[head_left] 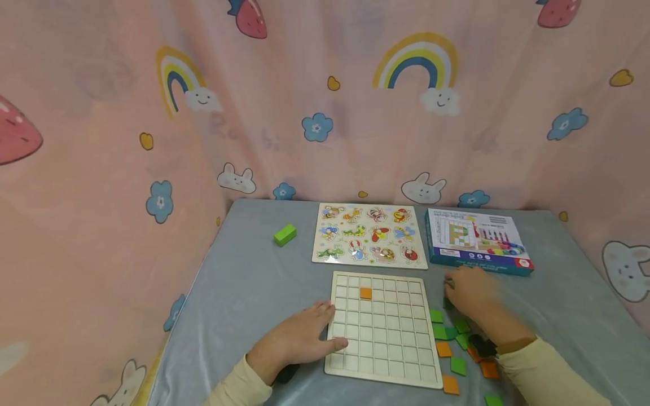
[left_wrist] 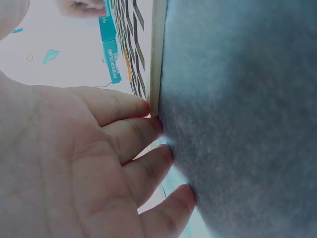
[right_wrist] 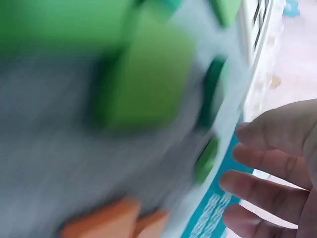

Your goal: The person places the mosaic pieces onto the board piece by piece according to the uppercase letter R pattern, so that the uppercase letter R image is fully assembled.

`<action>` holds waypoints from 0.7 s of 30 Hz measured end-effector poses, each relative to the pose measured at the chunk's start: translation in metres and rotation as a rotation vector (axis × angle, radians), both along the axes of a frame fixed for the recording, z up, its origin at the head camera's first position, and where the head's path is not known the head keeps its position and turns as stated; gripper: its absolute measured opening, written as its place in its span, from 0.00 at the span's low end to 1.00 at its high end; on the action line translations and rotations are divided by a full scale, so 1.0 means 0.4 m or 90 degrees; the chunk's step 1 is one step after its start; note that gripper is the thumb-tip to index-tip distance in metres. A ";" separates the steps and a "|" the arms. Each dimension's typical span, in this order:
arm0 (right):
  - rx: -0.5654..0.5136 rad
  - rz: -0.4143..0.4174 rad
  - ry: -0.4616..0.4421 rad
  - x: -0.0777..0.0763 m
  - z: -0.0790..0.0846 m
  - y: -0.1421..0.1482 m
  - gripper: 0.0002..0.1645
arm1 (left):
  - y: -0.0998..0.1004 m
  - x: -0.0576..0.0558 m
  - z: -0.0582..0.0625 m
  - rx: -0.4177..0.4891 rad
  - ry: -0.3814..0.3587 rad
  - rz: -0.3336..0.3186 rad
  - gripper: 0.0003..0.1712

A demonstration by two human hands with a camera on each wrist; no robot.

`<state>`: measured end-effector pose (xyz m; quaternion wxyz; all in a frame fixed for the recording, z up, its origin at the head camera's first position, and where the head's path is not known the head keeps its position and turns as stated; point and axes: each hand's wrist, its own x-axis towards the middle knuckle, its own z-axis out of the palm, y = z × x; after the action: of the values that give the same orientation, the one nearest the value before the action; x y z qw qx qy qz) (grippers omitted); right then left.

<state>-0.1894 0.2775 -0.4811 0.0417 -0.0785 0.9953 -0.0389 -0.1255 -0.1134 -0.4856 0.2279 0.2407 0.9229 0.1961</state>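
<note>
A wooden grid board lies on the table with one orange square tile in an upper cell. My left hand rests at the board's left edge, fingers extended along the side and thumb over the grid. In the left wrist view, the fingertips touch the board's edge and the cloth. My right hand, blurred, is over the table right of the board. In the right wrist view, its loosely bent fingers hold nothing visible; a green tile lies just beyond the fingertips.
Loose green tiles and orange tiles are scattered right of the board. Behind it lie an insect picture puzzle and a printed box. A green block sits at the back left. A patterned curtain hangs behind the table.
</note>
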 end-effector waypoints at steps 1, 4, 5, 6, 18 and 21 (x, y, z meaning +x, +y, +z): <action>0.002 -0.011 -0.010 0.002 -0.002 0.018 0.10 | -0.001 0.000 0.001 0.000 0.000 0.001 0.56; -0.006 -0.028 -0.029 0.009 -0.005 0.052 0.12 | -0.003 -0.001 0.000 0.003 -0.005 0.004 0.55; -0.008 -0.026 -0.029 0.010 -0.008 0.058 0.12 | -0.004 -0.002 0.000 0.004 -0.006 0.005 0.55; -0.007 -0.027 -0.029 0.011 -0.010 0.063 0.13 | -0.005 -0.002 0.000 0.005 -0.007 0.005 0.55; -0.038 -0.024 -0.021 0.009 -0.017 0.061 0.14 | -0.003 -0.001 0.003 0.002 -0.005 0.004 0.55; -0.044 0.014 -0.007 0.014 -0.011 0.032 0.15 | -0.001 -0.003 0.002 0.005 -0.009 0.003 0.55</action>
<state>-0.1836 0.2904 -0.4856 0.0446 -0.0907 0.9922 -0.0732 -0.1265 -0.1139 -0.4848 0.2329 0.2379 0.9211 0.2016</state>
